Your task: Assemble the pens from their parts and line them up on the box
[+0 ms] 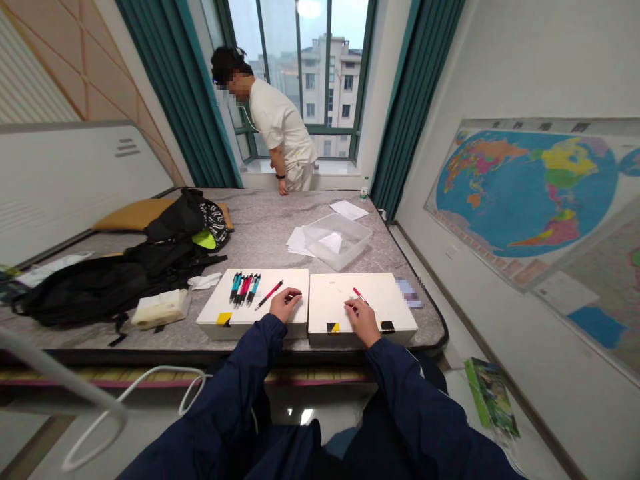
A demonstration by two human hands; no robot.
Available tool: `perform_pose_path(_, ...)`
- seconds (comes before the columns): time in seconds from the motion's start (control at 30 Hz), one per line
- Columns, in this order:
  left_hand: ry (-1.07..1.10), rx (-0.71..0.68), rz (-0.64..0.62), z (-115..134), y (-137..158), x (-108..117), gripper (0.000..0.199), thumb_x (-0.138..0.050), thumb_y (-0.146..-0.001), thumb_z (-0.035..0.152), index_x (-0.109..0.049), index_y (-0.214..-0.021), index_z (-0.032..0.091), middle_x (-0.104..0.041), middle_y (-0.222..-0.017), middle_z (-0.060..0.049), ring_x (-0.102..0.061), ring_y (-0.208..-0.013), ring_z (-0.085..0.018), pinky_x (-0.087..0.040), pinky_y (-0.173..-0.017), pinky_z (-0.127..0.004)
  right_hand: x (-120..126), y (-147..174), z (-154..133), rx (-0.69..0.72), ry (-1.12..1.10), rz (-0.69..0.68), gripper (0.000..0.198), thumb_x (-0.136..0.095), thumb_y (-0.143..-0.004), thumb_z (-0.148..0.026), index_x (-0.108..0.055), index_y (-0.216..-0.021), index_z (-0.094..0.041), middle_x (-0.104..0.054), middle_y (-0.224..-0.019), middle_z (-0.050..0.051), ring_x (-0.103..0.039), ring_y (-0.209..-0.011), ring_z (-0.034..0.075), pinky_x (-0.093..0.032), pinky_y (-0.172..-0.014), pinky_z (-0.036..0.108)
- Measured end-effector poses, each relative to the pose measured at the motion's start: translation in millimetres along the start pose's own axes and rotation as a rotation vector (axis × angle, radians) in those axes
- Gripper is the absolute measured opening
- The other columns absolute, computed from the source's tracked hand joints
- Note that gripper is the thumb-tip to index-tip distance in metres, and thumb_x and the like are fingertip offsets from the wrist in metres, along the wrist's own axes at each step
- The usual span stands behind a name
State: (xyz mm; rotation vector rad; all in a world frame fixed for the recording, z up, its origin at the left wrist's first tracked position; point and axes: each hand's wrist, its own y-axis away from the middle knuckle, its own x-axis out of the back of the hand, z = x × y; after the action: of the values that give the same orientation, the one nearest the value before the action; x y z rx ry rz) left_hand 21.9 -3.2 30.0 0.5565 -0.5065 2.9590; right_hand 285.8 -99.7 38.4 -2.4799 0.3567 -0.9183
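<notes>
My left hand rests over the right part of a white box, its fingers drawn together; a small dark bit shows at the fingertips, too small to name. Left of it lies a red pen with black ends. Farther left, several teal and red pens lie side by side on that box. My right hand is above a second white box, fingers bent in a pinch, and what is in them is hidden. A slim red pen part lies slanted just beyond its fingers.
A clear plastic bin and paper sheets lie behind the boxes. To the left are a tissue pack and a black backpack. A phone-like item is at the right. A person leans over the table's far side.
</notes>
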Motion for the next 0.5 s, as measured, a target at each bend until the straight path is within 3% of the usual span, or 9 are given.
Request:
perform_pose_path(0.2, 0.03, 0.0, -0.045, 4, -4, -13, 0.033, -0.062, -0.078, 0.041, -0.071, -0.099, 0.017, -0.074, -0.096, -0.009, -0.067, -0.082, -0.02, -0.053, -0.069, -0.032, -37, -28, -31, -0.092, -0.251, -0.039, 0.019, -0.054, -0.087, -0.03, -0.068, -0.089, -0.018, -0.069, -0.085, 0.006, -0.062, -0.074, 0.017, -0.051, -0.069, 0.03)
perform_pose_path(0.33, -0.009, -0.03, -0.05, 3, -3, -18, 0.031, -0.059, -0.081, 0.041, -0.072, -0.097, 0.019, -0.074, -0.096, -0.007, -0.067, -0.082, -0.019, -0.053, -0.069, -0.031, -68, -27, -32, -0.226, -0.389, -0.076, 0.022, -0.052, -0.087, -0.034, -0.067, -0.091, -0.018, -0.066, -0.071, 0.002, -0.06, -0.059, 0.015, -0.05, -0.055, 0.027)
perform_pose_path(0.5, -0.016, -0.055, -0.065, -2, 1, -17, 0.03, -0.067, -0.076, 0.041, -0.072, -0.095, 0.019, -0.074, -0.09, -0.007, -0.067, -0.08, -0.019, -0.052, -0.067, -0.03, -73, -20, -24, -0.212, -0.363, -0.025, 0.021, -0.054, -0.086, -0.033, -0.068, -0.092, -0.019, -0.068, -0.077, 0.004, -0.061, -0.065, 0.017, -0.051, -0.059, 0.028)
